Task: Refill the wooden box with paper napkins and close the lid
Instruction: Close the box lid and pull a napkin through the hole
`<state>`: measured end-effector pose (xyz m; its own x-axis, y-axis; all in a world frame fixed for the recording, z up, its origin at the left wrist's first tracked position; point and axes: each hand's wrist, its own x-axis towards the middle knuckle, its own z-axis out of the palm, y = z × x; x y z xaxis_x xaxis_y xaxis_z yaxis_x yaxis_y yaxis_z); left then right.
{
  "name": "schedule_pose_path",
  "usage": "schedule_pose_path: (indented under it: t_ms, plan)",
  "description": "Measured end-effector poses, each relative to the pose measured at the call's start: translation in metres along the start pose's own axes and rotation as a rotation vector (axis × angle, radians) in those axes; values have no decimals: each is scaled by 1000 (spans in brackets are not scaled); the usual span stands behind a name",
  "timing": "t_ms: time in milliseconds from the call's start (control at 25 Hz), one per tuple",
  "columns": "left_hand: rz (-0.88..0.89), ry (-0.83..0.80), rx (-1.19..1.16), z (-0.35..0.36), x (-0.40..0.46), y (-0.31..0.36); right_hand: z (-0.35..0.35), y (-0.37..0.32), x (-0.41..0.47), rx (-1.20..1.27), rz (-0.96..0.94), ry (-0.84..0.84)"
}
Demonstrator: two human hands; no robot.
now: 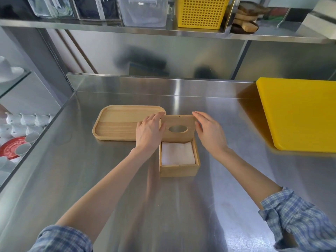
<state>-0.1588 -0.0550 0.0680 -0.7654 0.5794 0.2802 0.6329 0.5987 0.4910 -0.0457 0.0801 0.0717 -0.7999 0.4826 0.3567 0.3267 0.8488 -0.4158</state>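
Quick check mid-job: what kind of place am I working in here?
Most likely a café or restaurant service kitchen: a stainless steel counter with a steel shelf of storage bins above, a yellow cutting board, and stacked white cups at left.

Stainless-steel kitchen workstation under a wall shelf

A brushed stainless-steel worktop [112, 179] meets a low raised back lip, with a reflective steel wall panel [181, 53] rising behind it. Above the worktop, a steel shelf [127, 29] carries clear plastic tubs [143, 11] and a yellow perforated plastic basket [201, 12]. On the worktop's right side lies a thick yellow plastic cutting board [300, 113]. Left of the worktop, lower down, white ceramic cups [23, 124] sit clustered beside a red plate [11, 148].
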Motion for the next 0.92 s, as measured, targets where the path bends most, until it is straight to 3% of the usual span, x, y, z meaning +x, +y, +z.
schedule_pose_path:
  t_ms: [120,400,920]
  plan:
    - [-3,22,-87,0,-4,-2,-3,1,0,43,26,14]
    - [-177,-12,-592,-1,-25,-7,-8,6,-20,226,28,72]
    - [-346,-12,-745,22,-96,-16,10,16,-85,265,-47,16]
